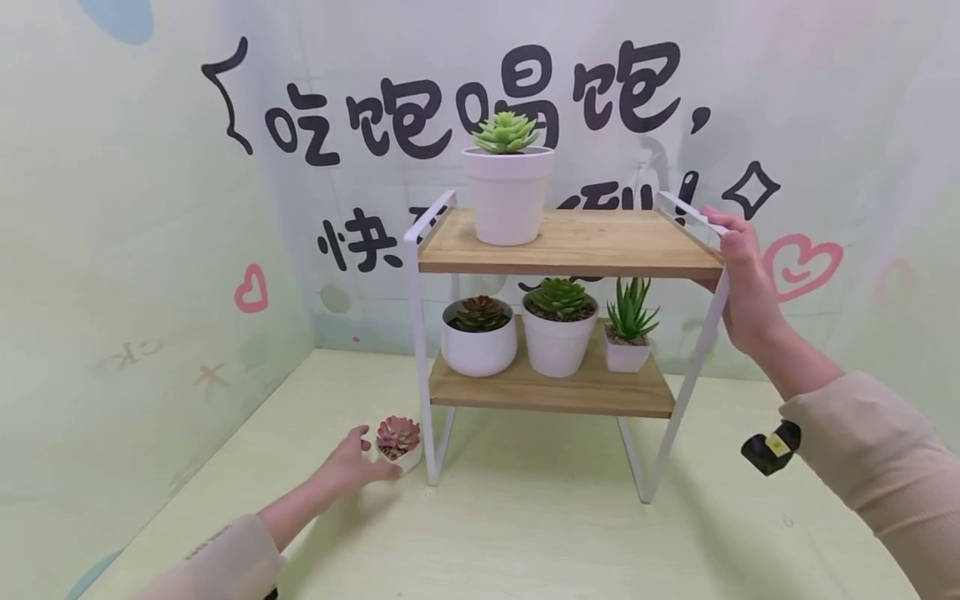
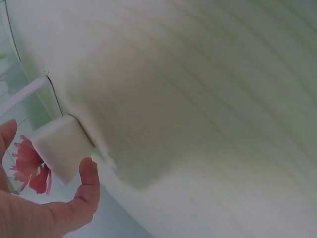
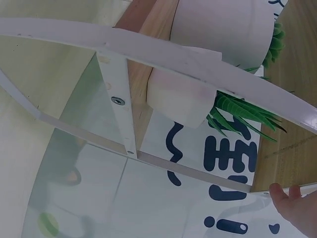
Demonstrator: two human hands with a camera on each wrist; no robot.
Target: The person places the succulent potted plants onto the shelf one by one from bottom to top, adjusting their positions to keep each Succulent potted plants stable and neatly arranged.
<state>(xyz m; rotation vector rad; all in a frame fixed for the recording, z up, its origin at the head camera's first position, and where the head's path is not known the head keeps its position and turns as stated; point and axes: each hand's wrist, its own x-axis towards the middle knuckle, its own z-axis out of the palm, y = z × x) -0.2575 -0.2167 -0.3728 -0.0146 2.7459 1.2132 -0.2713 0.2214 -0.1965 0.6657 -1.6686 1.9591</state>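
Observation:
A small pink succulent [image 1: 397, 435] in a white pot [image 2: 63, 148] stands on the table beside the left front leg of a two-tier plant stand [image 1: 570, 262]. Around it my left hand [image 1: 356, 467] is spread, thumb and fingers apart on either side of the pot. My right hand [image 1: 742, 275] grips the stand's upper right corner, at the white metal frame [image 3: 148, 47]; its fingertips [image 3: 280, 191] show by the wooden board in the right wrist view. On the top board sits a light green succulent [image 1: 506, 133] in a tall white pot [image 1: 508, 200].
Three potted plants line the lower board: a dark reddish succulent [image 1: 482, 313], a green rosette succulent [image 1: 558, 298] and a spiky aloe-like plant [image 1: 632, 312]. Behind the stand rises a wall [image 1: 360, 50] with black lettering; another wall [image 1: 135, 250] bounds the left side.

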